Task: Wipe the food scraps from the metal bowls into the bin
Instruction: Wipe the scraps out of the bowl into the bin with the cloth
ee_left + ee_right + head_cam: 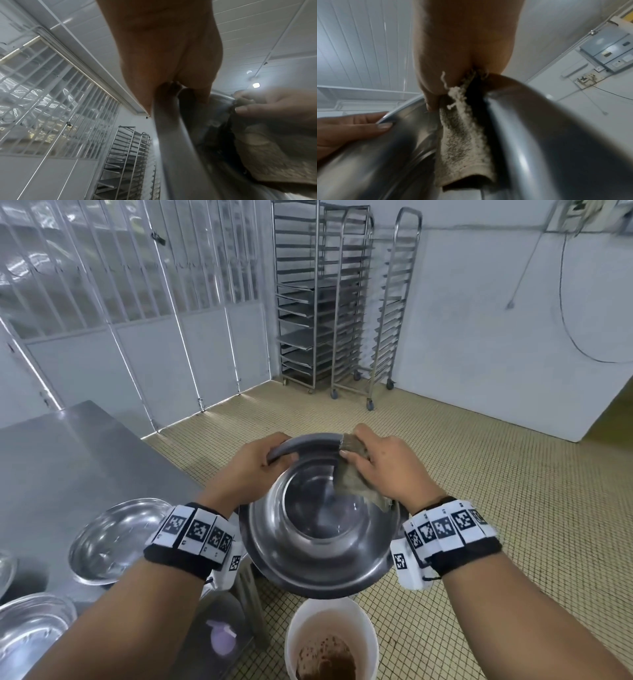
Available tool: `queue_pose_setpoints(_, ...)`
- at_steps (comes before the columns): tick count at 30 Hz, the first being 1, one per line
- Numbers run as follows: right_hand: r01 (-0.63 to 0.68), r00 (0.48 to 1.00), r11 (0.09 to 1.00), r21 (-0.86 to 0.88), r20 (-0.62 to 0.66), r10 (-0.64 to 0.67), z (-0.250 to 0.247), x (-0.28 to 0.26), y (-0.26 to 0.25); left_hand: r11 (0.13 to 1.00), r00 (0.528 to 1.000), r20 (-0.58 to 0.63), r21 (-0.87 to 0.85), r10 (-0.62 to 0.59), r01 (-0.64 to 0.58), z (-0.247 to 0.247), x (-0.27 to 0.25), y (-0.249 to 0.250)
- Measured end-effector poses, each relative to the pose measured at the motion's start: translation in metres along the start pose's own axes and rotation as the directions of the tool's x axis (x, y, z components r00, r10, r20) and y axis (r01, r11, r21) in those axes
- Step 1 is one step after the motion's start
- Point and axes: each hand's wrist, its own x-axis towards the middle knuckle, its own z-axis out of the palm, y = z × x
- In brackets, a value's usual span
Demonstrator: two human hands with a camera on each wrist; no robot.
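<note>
bin [331, 633] below | bowl [320, 546] tilted, opening toward person | both hands gripping rim

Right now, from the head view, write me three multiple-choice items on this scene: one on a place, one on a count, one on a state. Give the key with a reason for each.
1. Where is the white bucket?
A. on the steel table
B. on the tiled floor, below the held bowl
C. on the tray rack

2. How many metal bowls rest on the steel table, at least partly in view?
A. one
B. three
C. six

3. What is the right hand doing?
A. hanging idle
B. lifting the bucket
C. pressing a cloth against the held bowl

Key:
1 B, the bucket stands on the floor under the held bowl.
2 B, three bowls lie along the table's near left part, two of them cut by the frame edge.
3 C, its grip holds the cloth at the bowl's rim while the left hand grips the rim opposite.
</note>
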Motion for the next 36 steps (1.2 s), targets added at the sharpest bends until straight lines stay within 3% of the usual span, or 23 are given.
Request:
queue_pose_setpoints(3, -0.03, 0.999, 0.995, 0.097, -0.039, 0.034, 0.007, -0.006, 0.003, 0.999, 0.999, -0.038, -0.033, 0.017, -0.018, 0.001, -0.005, -0.003)
queue_pose_setpoints(7, -0.173, 0.982, 0.93, 0.325, -0.021, 0.19, 0.02, -0.021, 0.009, 0.999, 0.99, -0.137, -0.031, -0.034, 0.03, -0.004, -0.007, -0.013)
queue_pose_setpoints(10, -0.179, 0.98, 0.953, 0.243, -0.042, 0.195, 0.02, -0.014, 0.009, 1.0, 0.988, -0.154, -0.002, -0.02, 0.02, 0.004, -0.008, -0.008)
queue_pose_setpoints(14, -0.003, 1.0, 1.0, 0.004, -0.028, 0.003, 0.004, 0.012, 0.007, 0.998, 0.991, -0.126, 0.037, 0.054, -0.05, 0.014, -0.005, 0.004)
queue_pose_setpoints(16, 0.042, 0.999, 0.999, -0.033, -0.005, -0.042, 0.001, 0.016, 0.006, 0.997, 0.992, -0.102, 0.02, 0.07, -0.068, 0.015, -0.003, 0.006)
queue_pose_setpoints(18, 0.009, 0.999, 0.999, 0.052, -0.044, -0.007, 0.003, 0.011, 0.01, 0.998, 0.991, -0.12, -0.001, 0.059, -0.06, 0.014, -0.002, 0.004)
queue_pose_setpoints(21, -0.153, 0.978, 0.95, 0.271, -0.096, 0.185, 0.015, -0.007, 0.022, 1.0, 0.981, -0.196, -0.03, -0.002, -0.004, 0.01, 0.0, -0.006)
queue_pose_setpoints(24, -0.24, 0.954, 0.902, 0.359, -0.087, 0.288, 0.025, -0.017, 0.026, 1.0, 0.981, -0.191, -0.027, -0.021, 0.016, 0.013, -0.002, -0.007)
queue_pose_setpoints(27, -0.214, 0.969, 0.915, 0.343, -0.042, 0.243, 0.02, -0.008, 0.028, 1.0, 0.991, -0.135, -0.018, -0.001, -0.001, 0.025, -0.005, -0.001)
queue_pose_setpoints(31, -0.14, 0.99, 0.97, 0.2, -0.002, 0.143, 0.004, 0.002, 0.025, 0.998, 0.986, -0.165, -0.061, -0.015, 0.005, 0.03, -0.002, 0.0)
queue_pose_setpoints(36, -0.215, 0.97, 0.931, 0.296, -0.044, 0.238, 0.01, -0.02, 0.026, 0.993, 0.967, -0.245, -0.111, -0.075, 0.049, 0.016, -0.001, -0.011)
